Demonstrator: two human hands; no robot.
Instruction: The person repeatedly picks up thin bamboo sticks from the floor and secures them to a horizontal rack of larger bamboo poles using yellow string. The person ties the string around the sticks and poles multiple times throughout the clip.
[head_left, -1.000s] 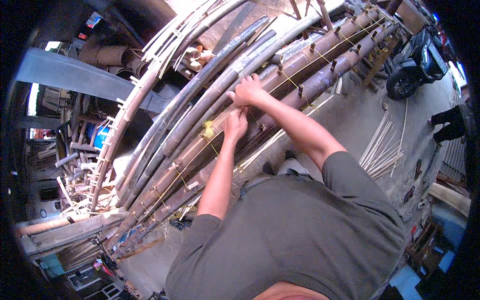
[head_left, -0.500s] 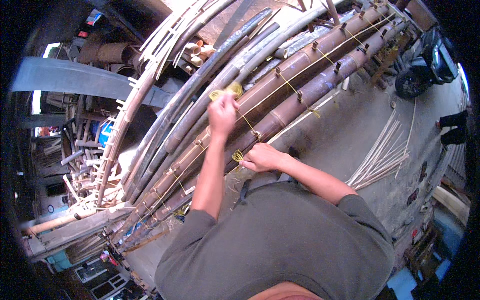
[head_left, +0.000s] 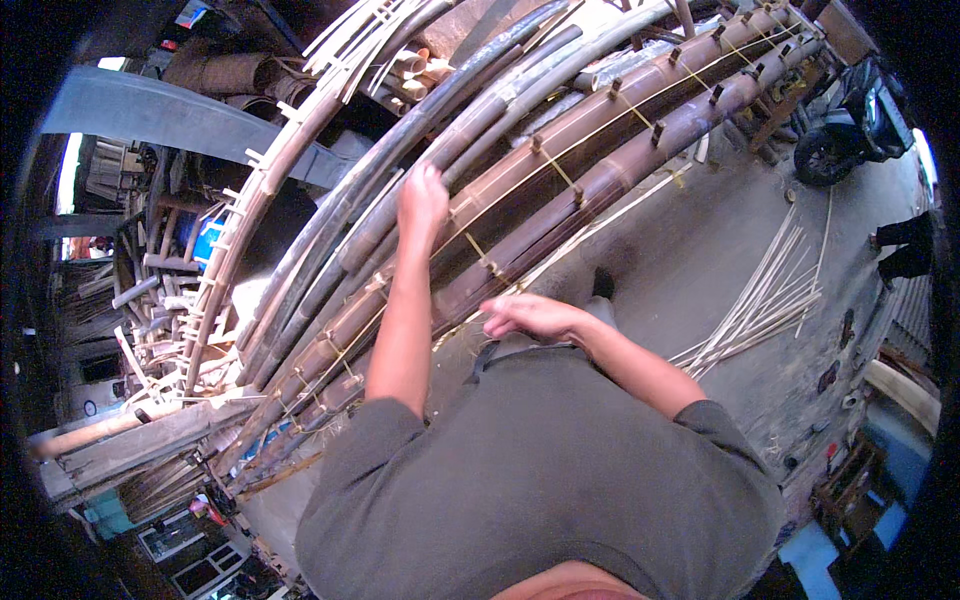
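My left hand point(head_left: 423, 203) is closed, raised over the far bamboo pole and the grey poles beyond it. What its fingers hold, if anything, does not show. My right hand point(head_left: 537, 316) is beside the near bamboo pole point(head_left: 625, 168), its fingers stretched toward the left and partly apart. Nothing plainly shows in it. Parallel to the near pole runs the far bamboo pole point(head_left: 590, 118); both carry short upright pegs point(head_left: 657, 133). Thin yellow cord point(head_left: 556, 168) crosses between the two poles at several places.
Beyond lie several long grey poles point(head_left: 490, 110) and a curved frame with short slats point(head_left: 240, 205). Thin pale sticks point(head_left: 760, 300) are spread on the floor at right. A motorcycle point(head_left: 830, 155) and a person's dark-clothed legs point(head_left: 908, 245) are at the far right.
My left hand has come slightly left and up; the yellow cord loops by it no longer show. My right hand's fingers have loosened, and its small cord coil is out of sight. The view has shifted slightly.
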